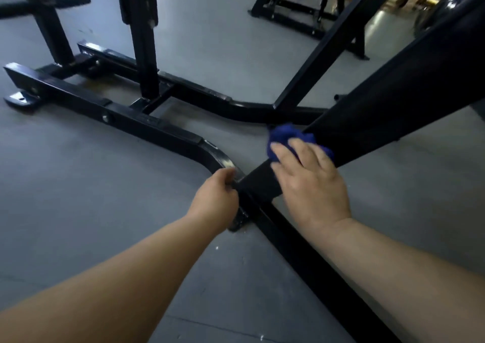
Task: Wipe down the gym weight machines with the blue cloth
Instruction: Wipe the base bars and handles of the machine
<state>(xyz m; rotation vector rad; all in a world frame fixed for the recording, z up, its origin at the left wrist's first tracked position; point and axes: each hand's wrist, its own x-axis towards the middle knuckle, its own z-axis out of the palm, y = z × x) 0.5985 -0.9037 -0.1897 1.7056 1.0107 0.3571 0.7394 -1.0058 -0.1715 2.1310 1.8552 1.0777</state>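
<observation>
A: Head view: right hand (pixel 312 185), fingers flat, presses the blue cloth (pixel 286 138) onto the slanted black pad (pixel 393 101).

B: The pad runs up and away to the right; left hand (pixel 217 195) grips the frame (pixel 168 135) beside it.

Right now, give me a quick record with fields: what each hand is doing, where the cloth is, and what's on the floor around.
left hand: left hand grips the lower end of the black pad
right hand: right hand presses the blue cloth on the slanted pad with straight fingers
cloth: bunched under the fingertips
frame: black steel base rails on grey floor
background: another black machine
</observation>
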